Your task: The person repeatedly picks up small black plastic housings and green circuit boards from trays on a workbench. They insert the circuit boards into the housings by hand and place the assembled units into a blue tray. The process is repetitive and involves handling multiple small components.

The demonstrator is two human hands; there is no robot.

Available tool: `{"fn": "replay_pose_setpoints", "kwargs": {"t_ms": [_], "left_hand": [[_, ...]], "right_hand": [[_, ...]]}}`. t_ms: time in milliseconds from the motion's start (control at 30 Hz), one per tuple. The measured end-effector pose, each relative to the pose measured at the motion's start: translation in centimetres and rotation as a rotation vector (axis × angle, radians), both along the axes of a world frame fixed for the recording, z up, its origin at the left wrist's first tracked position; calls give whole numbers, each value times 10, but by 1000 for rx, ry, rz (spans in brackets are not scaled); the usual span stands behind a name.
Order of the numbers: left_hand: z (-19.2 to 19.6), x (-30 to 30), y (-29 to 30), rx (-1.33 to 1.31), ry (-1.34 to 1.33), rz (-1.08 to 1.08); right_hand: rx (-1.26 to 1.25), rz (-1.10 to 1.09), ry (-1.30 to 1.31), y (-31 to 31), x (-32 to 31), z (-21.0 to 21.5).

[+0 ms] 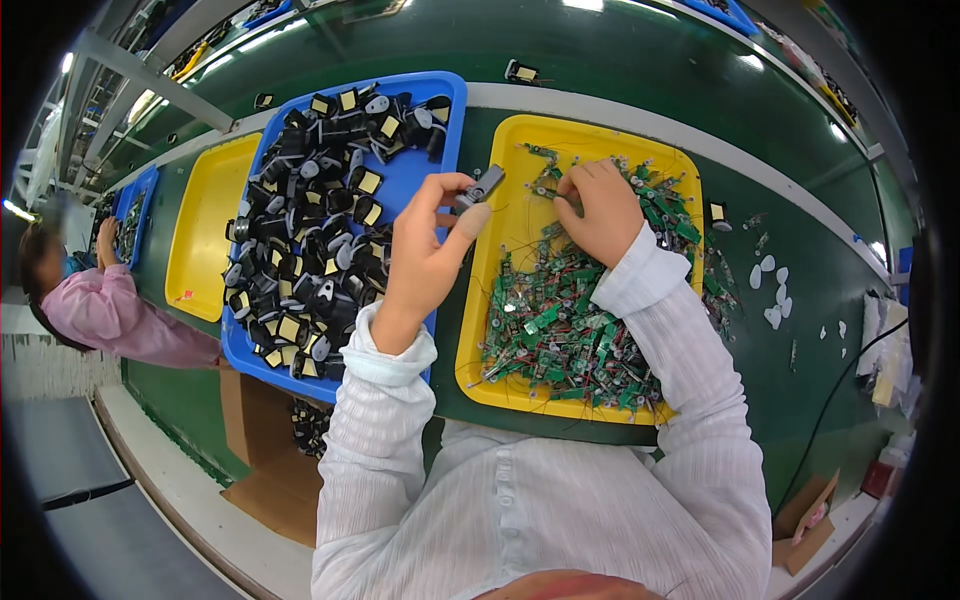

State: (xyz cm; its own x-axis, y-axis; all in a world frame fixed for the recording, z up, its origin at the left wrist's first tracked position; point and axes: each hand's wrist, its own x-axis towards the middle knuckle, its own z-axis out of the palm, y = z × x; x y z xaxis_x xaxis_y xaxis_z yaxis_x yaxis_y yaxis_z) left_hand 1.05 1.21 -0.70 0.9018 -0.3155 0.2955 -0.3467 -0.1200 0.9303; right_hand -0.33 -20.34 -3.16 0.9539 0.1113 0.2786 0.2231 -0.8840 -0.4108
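Observation:
My left hand (425, 255) is raised over the gap between two trays. Its thumb and fingers pinch a small dark grey plastic housing (487, 184). My right hand (603, 212) reaches over the yellow tray (512, 140), fingers curled and thumb drawn in near the tips. Whatever those fingertips hold is too small to make out. Small green circuit boards with thin wires (570, 330) are heaped in that tray, and a few lie beside the right fingertips. On the left, a blue tray (452, 120) carries many black and grey plastic housings (310, 215), some with pale yellow pads.
Another yellow tray (205, 215) stands farther left, near a person in a pink sleeve (120, 315). White pieces (780, 290) and a black housing (718, 215) lie on the green table at right. A black cable (835, 400) runs there. Below the blue tray sits a cardboard box (265, 440).

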Motion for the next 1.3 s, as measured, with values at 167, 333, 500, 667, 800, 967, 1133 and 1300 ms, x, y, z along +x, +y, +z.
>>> {"fn": "replay_pose_setpoints", "kwargs": {"t_ms": [167,333,500,667,800,967,1133,1300], "left_hand": [[-7,-1,-1,17,68,-12],[-9,-9,-12,-114,203,-129],[-4,-14,-15,-161,197,-217],[-1,-15,-14,-165,141,-213],[0,-14,-13,-200,181,-247],[6,-14,-7,-113,98,-319],[7,-12,-9,-3,-68,-275],[10,-12,-8,92,-157,-231]], "right_hand": [[915,64,229,19,-15,19],[1390,215,442,27,-27,23],[1242,248,212,37,-35,18],[1229,259,158,37,-39,25],[1247,296,257,32,-41,31],[1124,387,330,24,-39,29],[1287,305,456,26,-39,30],[1175,237,458,23,-41,37]]}}
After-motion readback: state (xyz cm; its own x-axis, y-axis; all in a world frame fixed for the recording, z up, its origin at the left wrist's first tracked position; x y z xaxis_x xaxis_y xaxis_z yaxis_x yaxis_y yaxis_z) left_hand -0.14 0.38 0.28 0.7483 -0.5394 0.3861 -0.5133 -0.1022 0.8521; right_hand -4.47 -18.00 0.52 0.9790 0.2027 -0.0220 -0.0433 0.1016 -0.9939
